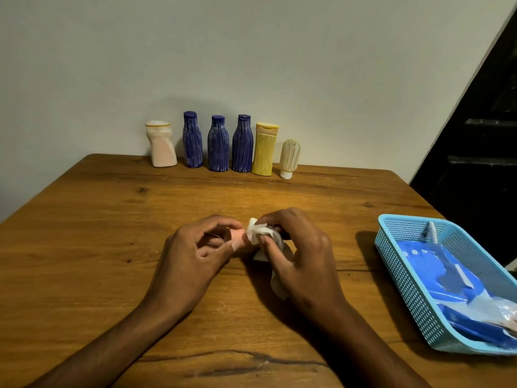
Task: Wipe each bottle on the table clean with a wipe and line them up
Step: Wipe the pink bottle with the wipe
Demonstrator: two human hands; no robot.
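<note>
Both hands mid-table, toward the near edge. Left hand (195,247) grips a small pink bottle (240,238) lying sideways, fingers curled round it, thumb on top. Right hand (296,247) pinches a white wipe (257,232) against the bottle's right end; the rest of the wipe hangs below the palm down to the table (112,219). Most of the bottle is hidden by the fingers and wipe.

Six bottles stand in a row along the far edge by the wall, left to right: white bottle (161,145), three blue bottles (192,140) (218,144) (242,144), yellow bottle (264,149), and a pale tube (289,158) standing on its cap.

Blue basket (405,264) at the right edge, holding a blue wipes pack (447,275).
</note>
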